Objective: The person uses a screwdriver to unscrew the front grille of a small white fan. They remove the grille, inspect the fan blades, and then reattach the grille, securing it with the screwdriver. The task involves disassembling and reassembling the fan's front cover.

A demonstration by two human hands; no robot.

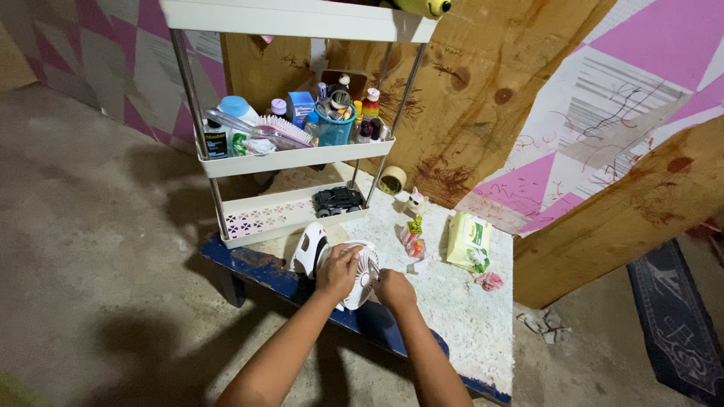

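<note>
Head view: small white fan [360,273], round grille.

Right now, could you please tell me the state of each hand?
Left hand: closed over the front grille of the small white fan.
Right hand: curled at the fan's edge; grip cannot be told.

A low white-topped table [452,309] with blue edge carries a tiered rack [290,215], small white fan [354,273], tape roll [392,179], toy figure [414,202] and green wipes pack [468,241].

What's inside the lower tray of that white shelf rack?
A black toy car sits in the lower tray; the tray's front wall hides the rest of its floor.
</note>
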